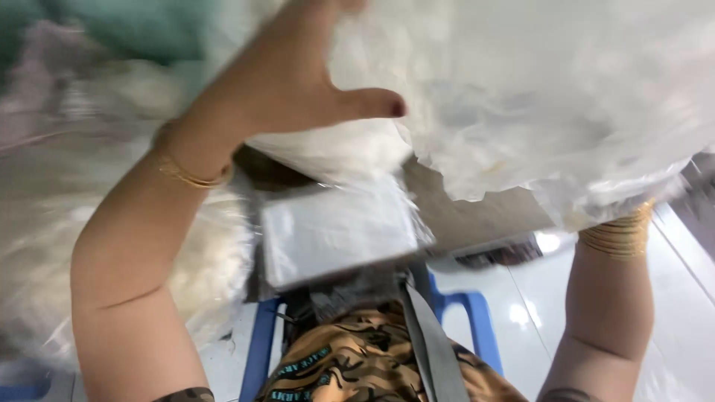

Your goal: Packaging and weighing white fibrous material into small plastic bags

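Left hand (287, 74): raised, fingers spread flat against the big clear plastic bag (536, 97), grip apart | right hand: hidden behind the bag, grip cannot be told, only bangled wrist (618, 232) shows | bag overhead, spanning both arms, left hand nearer.

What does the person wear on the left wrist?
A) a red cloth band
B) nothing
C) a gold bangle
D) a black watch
C: a thin gold bangle circles the wrist just below the left hand, which is raised against the big clear plastic bag.
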